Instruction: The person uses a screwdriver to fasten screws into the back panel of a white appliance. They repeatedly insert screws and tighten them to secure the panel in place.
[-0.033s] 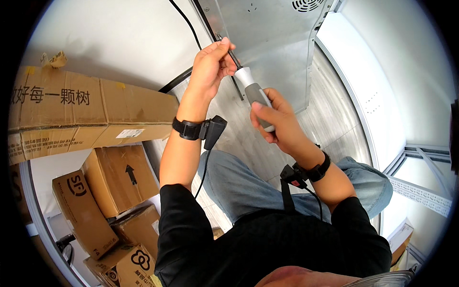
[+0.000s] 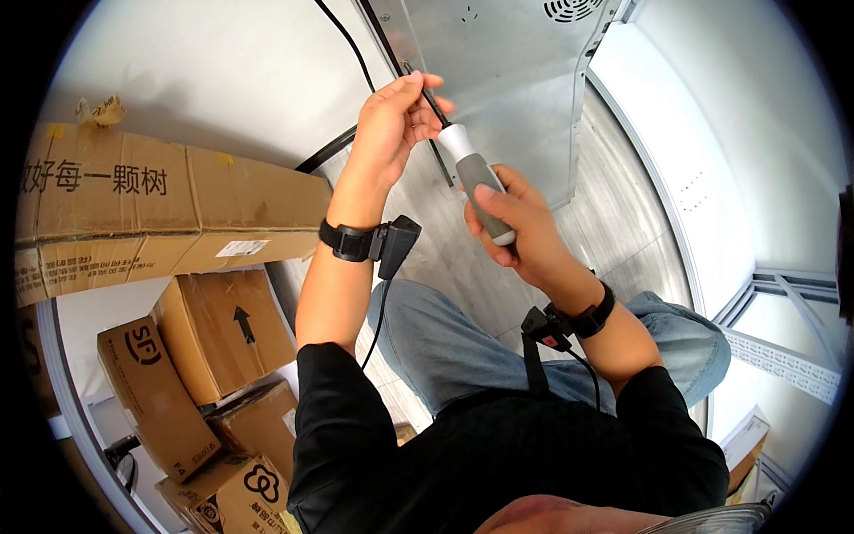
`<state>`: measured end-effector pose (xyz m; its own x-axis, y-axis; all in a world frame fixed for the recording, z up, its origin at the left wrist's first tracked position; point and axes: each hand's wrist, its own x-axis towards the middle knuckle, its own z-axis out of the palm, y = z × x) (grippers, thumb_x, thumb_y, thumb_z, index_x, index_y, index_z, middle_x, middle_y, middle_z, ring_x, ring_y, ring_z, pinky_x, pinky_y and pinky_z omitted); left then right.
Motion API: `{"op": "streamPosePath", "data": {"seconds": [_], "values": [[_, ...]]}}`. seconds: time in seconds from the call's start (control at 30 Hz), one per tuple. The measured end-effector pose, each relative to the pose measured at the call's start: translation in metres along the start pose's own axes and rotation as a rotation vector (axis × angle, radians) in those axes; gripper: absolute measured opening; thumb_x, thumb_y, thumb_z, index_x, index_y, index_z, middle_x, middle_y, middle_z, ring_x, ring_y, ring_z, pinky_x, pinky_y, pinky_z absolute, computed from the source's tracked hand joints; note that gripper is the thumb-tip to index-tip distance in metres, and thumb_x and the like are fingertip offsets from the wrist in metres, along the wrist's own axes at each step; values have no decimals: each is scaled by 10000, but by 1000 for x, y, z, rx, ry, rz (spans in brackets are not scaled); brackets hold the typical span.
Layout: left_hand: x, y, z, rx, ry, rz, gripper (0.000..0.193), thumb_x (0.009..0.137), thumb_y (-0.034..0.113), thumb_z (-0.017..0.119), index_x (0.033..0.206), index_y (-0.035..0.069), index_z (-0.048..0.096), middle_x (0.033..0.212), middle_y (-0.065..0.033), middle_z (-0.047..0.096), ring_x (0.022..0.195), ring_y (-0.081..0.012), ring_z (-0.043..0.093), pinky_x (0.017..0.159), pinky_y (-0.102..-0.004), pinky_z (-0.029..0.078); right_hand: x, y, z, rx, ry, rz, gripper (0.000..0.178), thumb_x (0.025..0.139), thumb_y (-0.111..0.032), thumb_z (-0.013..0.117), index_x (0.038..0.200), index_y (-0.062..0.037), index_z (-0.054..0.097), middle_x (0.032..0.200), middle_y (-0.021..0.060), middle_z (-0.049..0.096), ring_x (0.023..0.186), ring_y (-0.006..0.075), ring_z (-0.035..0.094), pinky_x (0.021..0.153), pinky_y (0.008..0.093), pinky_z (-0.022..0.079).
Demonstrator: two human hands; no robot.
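A screwdriver (image 2: 485,198) with a grey and white handle slants up and left, its dark shaft meeting the lower left edge of a metal panel (image 2: 507,98). Around the handle my right hand (image 2: 525,222) is closed, thumb lying along the grip. My left hand (image 2: 396,116) pinches the shaft near its tip between thumb and forefinger, while its other fingers are loosely curled apart. Those fingers partly cover the shaft. The tip rests by a small fastener at the panel's edge, too small to make out clearly.
A long cardboard box (image 2: 178,209) lies to the left, above several stacked cartons (image 2: 227,334). A black cable (image 2: 349,40) hangs along the white wall. Grey wood-look flooring (image 2: 614,200) lies under the panel. At the right stands a white metal frame (image 2: 783,356).
The left hand's fingers have loosened and spread slightly around the shaft. The screwdriver's handle has turned a little in the right hand, with its grey side now facing up more.
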<state>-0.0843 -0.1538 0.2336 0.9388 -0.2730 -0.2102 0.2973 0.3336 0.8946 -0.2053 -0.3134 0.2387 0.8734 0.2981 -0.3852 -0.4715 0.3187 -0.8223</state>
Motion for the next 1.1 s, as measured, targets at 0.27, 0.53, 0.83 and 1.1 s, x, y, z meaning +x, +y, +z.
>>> {"op": "streamPosePath", "data": {"seconds": [0.27,0.53,0.83,1.1], "values": [[4,-5,-9,-37,-50,56,219,952,195,476,919,4,578,691,-85,629,580,-119,564,575,-209,446,2,-1,-4,33,-193,25,420,938,-351,423,1178,-21,524,674,19,522,427,56,390,386,209,298],[6,-10,-3,46,64,81,198,928,203,529,869,21,581,591,-27,543,518,-113,528,558,-223,439,5,31,3,-552,181,-464,394,925,-342,502,1138,-24,412,744,54,582,510,66,456,435,212,349],[12,-8,-5,-204,-47,33,375,964,201,288,1039,-31,573,696,-87,617,556,-129,518,549,-256,419,-4,6,0,-123,7,-39,362,955,-357,356,1027,-58,547,659,17,543,459,53,366,424,197,302],[22,-12,-5,-309,-48,53,380,952,233,302,978,-10,593,578,-70,586,518,-146,511,526,-272,406,-13,3,1,-86,-7,-47,338,951,-348,453,1013,-34,561,654,-34,445,480,48,402,435,196,331]]}}
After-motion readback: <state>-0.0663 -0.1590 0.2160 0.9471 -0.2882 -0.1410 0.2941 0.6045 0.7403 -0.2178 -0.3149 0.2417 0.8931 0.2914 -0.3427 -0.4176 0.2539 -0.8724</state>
